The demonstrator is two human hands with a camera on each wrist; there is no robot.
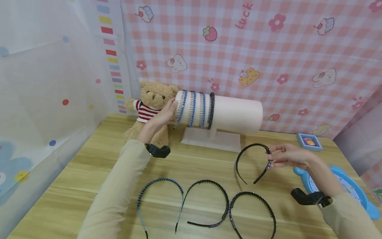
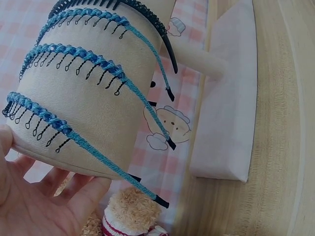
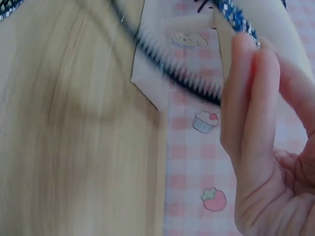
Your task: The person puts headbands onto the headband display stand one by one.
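Observation:
My left hand (image 1: 163, 114) grips the left end of a cream headband display stand (image 1: 235, 113), fingers at its end edge in the left wrist view. Around the roll sit three blue braided headbands (image 2: 81, 56) with comb teeth and a black toothed headband (image 1: 211, 111). To the right, my right hand (image 1: 287, 156) pinches one side of a black headband (image 1: 256, 144) with glittery trim, its open ends pointing down. In the right wrist view this headband is blurred and partly hidden behind my fingers (image 3: 261, 98).
On the wooden table (image 1: 98, 172) lie a blue headband (image 1: 162, 179) and two black headbands (image 1: 206, 181). A teddy bear (image 1: 146, 111) sits behind my left hand. At the right are a blue clock-like dial (image 1: 347, 182) and a small blue frame (image 1: 309, 141).

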